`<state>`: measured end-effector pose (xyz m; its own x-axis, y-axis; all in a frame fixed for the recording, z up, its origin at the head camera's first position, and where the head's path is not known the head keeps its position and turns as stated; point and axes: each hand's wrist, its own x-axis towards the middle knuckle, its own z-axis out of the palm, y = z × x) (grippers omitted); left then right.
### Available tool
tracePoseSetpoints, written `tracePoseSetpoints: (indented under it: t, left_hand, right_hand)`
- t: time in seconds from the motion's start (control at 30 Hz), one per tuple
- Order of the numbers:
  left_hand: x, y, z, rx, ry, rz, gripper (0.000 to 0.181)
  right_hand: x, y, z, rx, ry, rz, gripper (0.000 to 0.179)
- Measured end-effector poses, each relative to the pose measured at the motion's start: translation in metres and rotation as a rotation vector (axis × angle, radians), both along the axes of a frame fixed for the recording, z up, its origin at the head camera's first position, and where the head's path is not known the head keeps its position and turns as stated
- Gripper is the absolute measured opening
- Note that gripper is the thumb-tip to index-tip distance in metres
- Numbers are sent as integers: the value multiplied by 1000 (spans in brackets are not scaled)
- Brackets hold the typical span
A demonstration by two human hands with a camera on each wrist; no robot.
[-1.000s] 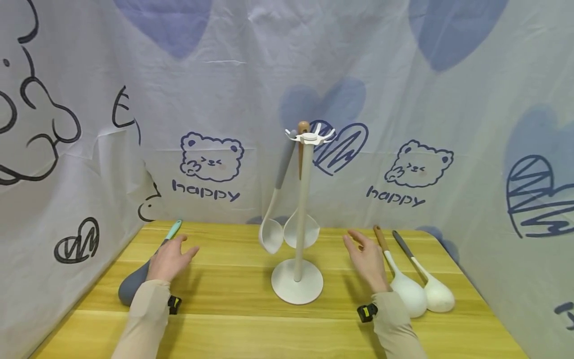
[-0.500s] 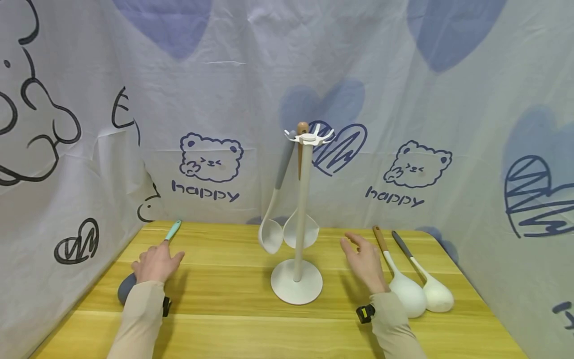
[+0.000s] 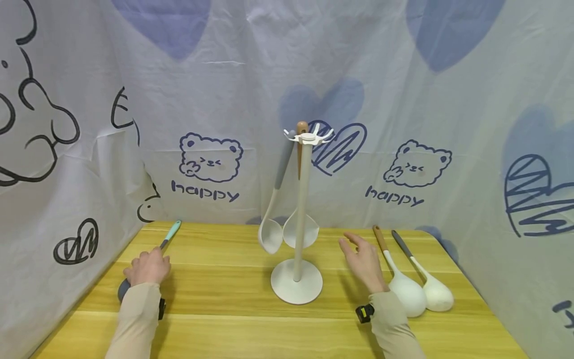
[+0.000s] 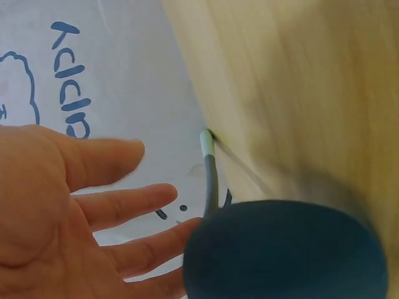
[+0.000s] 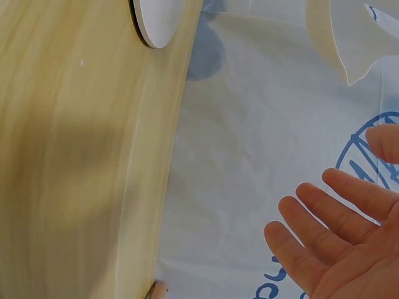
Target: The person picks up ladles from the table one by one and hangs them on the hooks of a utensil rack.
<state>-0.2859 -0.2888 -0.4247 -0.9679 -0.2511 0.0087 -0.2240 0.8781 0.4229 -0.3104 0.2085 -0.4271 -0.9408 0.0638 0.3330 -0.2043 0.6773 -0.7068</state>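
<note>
On the table's left side lies a dark blue ladle (image 4: pixel 287 255) with a mint handle end (image 3: pixel 172 231). My left hand (image 3: pixel 149 268) is over it, hiding its middle in the head view. In the left wrist view the fingers are spread, some beside the bowl; whether they touch it I cannot tell. My right hand (image 3: pixel 364 264) hovers with relaxed fingers and nothing in it, left of a white ladle with a wooden handle (image 3: pixel 407 294) and a cream ladle with a grey handle (image 3: pixel 438 294). Both lie bowl-up-rounded on the wood.
A white rack (image 3: pixel 301 214) with a round base (image 3: pixel 297 281) stands mid-table. From its hooks hang a grey-handled ladle (image 3: pixel 271 235) and a wooden-handled white utensil (image 3: pixel 290 230), partly behind the post. Printed cloth (image 3: pixel 251 89) surrounds the table (image 3: pixel 224 329) at the back and sides.
My left hand has moved left and toward me, from beside the dark blue ladle's handle to over its middle. My right hand has hardly moved.
</note>
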Motion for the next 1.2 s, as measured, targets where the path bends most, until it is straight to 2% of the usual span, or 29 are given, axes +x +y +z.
tracePoseSetpoints:
  t: [0.17,0.43,0.67,0.9,1.2]
  left_hand:
    - [0,-6,-2,18,-20,-18,31]
    - [-1,-17,-1,40,-55,-16,38]
    - [0,-21,-5,56,-77,-20,39]
    - [1,-23,-11,67,-62,-23,39]
    - [-2,-20,-11,68,-29,-14,43]
  right_hand:
    - [0,-3,0,5,1,10,46]
    - [2,-5,-1,0,-1,24,46]
    - [1,-7,-1,-3,-3,25,46]
    - [1,-8,-2,3,14,38,47]
    - [2,-9,-1,-3,-4,38,47]
